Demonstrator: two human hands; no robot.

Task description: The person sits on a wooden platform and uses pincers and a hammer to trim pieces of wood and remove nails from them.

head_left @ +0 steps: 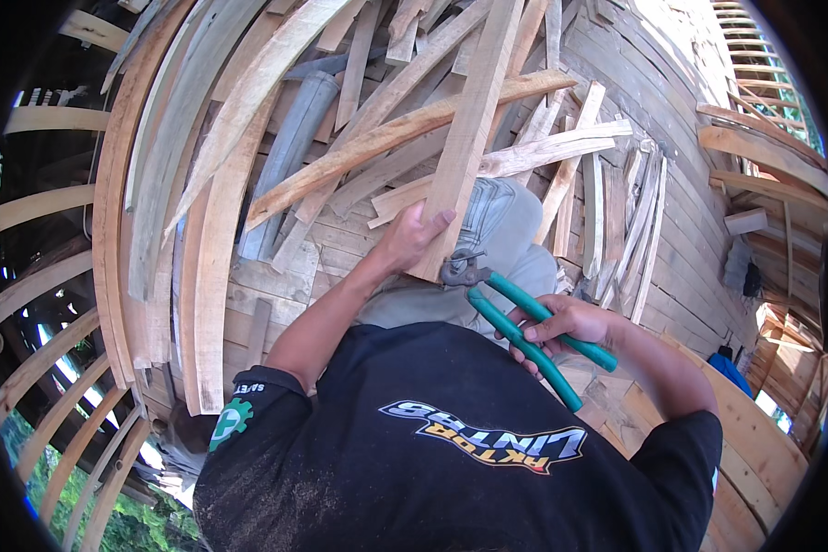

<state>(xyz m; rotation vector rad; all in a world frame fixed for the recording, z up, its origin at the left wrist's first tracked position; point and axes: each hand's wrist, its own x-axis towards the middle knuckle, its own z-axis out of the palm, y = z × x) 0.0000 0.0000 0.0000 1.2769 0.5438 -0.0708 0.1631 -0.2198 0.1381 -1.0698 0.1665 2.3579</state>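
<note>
Looking down at the floor (681, 193): worn planks, loose lumber (368, 147) heaped far side, curved ribs (41, 208) along the left.
Beam (469, 120): one, left hand (412, 239) closed round its near end, thumb on top.
Green-handled pliers (499, 320): one pair, just right of that end, right hand (561, 327) curled around the handles.
Hard to see: beam's far end cut off; whatever's in the jaws, too small.
</note>
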